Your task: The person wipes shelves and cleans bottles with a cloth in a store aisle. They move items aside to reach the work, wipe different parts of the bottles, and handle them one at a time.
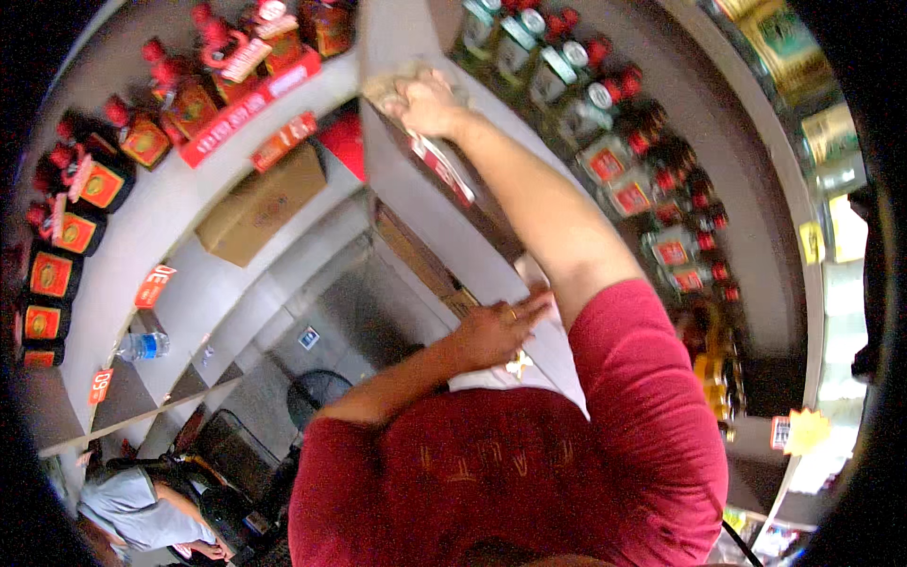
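Note:
My right hand [427, 106] reaches far forward and presses a crumpled greyish-beige cloth [382, 86] onto the corner of the shelf. Blur hides how its fingers grip the cloth. A red-and-white item [443, 169], perhaps a packet or label, lies below that wrist along the shelf edge. My left hand [499, 331] is bent in front of my chest, a ring on one finger, its fingers stretched apart. Right by it is a white sheet or bag [556, 354], partly covered by the hand and arm; whether they touch is unclear.
Red-capped bottles with orange labels [145, 138] line the left shelf; clear bottles [613, 163] crowd the right one. A cardboard box [262, 205] and a water bottle [144, 346] sit on lower shelves. A floor fan [319, 393] and another person [145, 510] are at lower left.

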